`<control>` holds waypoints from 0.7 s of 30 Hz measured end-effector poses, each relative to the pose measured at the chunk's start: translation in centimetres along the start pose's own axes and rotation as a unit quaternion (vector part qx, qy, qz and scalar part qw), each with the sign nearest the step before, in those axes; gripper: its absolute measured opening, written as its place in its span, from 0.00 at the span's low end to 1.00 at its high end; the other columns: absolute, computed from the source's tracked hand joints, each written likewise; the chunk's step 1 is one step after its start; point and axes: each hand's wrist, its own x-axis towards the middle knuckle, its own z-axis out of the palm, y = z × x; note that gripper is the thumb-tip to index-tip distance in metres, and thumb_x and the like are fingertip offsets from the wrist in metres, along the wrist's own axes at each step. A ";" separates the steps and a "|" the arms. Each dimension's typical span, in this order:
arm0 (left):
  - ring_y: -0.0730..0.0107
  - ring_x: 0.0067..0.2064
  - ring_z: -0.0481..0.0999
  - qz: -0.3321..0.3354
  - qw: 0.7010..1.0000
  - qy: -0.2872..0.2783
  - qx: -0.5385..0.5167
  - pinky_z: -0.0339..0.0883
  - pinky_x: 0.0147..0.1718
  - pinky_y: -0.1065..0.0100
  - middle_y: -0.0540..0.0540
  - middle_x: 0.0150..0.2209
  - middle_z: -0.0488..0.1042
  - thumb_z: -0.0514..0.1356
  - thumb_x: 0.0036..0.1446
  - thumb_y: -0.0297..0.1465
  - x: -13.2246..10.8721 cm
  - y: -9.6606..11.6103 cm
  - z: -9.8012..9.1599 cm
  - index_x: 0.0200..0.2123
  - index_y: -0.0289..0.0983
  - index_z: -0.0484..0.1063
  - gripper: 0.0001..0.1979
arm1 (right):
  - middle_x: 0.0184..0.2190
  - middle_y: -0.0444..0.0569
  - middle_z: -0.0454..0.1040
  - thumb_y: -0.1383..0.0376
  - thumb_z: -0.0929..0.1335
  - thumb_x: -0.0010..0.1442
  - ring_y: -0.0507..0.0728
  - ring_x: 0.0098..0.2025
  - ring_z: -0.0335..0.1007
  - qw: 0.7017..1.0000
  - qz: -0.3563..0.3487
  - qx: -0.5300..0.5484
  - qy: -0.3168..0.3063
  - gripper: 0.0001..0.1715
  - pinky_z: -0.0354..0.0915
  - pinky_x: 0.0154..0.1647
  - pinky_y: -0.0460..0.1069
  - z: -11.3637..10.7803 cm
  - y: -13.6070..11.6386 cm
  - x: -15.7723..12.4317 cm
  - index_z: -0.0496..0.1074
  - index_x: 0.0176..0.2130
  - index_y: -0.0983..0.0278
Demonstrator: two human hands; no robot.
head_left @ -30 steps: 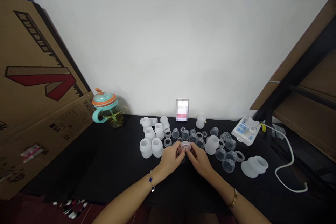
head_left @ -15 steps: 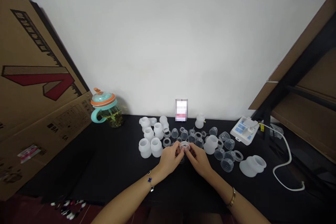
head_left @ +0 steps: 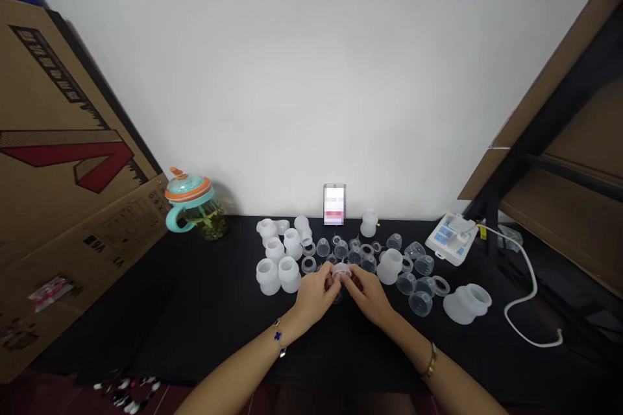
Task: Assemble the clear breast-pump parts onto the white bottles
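Between my two hands is a small translucent white bottle collar ring point(head_left: 342, 269), with a thin tip showing above it. My left hand point(head_left: 317, 290) pinches its left side, fingers closed. My right hand point(head_left: 368, 293) grips the right side the same way, and the thumbs almost meet in front. What lies under the fingers is hidden. Just beyond the hands are clear dome caps point(head_left: 341, 249) and loose collar rings point(head_left: 308, 264). White bottle bodies point(head_left: 268, 275) stand in a group on the left. Another bottle body point(head_left: 390, 267) is close by my right hand.
A wide white bottle point(head_left: 467, 303) lies tilted at right, near a power strip point(head_left: 451, 238) with a white cable point(head_left: 534, 285). A lit phone point(head_left: 334, 204) leans on the wall. At left are a tea jug point(head_left: 197, 204) and a cardboard box point(head_left: 68, 142).
The ring between my fingers has tilted slightly, and a thin tip now shows above it. My hands stay nearly in place. The whole view has shifted a little.
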 end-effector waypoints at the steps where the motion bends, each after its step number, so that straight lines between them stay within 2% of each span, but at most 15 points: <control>1: 0.71 0.23 0.66 0.000 1.000 -0.001 -0.001 0.51 0.25 0.71 0.55 0.21 0.66 0.53 0.65 0.38 0.0 0.0 0.0 0.29 0.40 0.59 0.12 | 0.25 0.42 0.70 0.55 0.61 0.71 0.53 0.25 0.65 1.000 -0.002 0.001 -0.001 0.17 0.55 0.27 0.46 0.0 0.0 0.0 0.68 0.34 0.61; 21: 0.72 0.22 0.65 -0.006 1.000 -0.001 -0.001 0.50 0.25 0.71 0.55 0.20 0.65 0.54 0.64 0.37 0.1 -0.1 0.1 0.29 0.40 0.58 0.12 | 0.23 0.41 0.67 0.58 0.61 0.70 0.53 0.24 0.63 0.998 -0.027 -0.048 0.008 0.16 0.53 0.26 0.46 0.2 -0.1 -0.1 0.63 0.31 0.60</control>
